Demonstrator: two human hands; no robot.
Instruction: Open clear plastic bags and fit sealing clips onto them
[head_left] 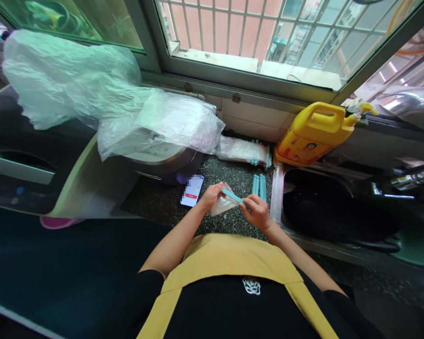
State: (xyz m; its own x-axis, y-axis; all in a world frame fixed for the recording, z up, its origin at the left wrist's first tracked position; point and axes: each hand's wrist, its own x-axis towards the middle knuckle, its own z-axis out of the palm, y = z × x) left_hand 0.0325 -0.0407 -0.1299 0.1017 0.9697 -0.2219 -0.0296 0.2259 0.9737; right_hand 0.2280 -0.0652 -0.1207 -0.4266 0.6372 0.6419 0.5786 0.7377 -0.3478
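Observation:
My left hand (pixel 212 196) is closed on the top edge of a small clear plastic bag (pixel 222 205), near one end of a teal bag clip (pixel 232 195). The clip slants down to the right across the bag. Its other end is pinched in the fingers of my right hand (pixel 257 212). Just beyond my right hand, several matching teal clips (pixel 259 186) lie side by side on the dark speckled counter (pixel 229 167). A phone (pixel 192 190) with a lit screen rests left of my left hand.
Behind the clips lies a clear packet (pixel 242 149) with more teal pieces. A yellow jug (pixel 313 134) stands by the sink's metal rim (pixel 277 193), and a black pan (pixel 334 212) sits in the sink. Large plastic sheeting (pixel 155 117) drapes over a rounded appliance (pixel 166 165) at left.

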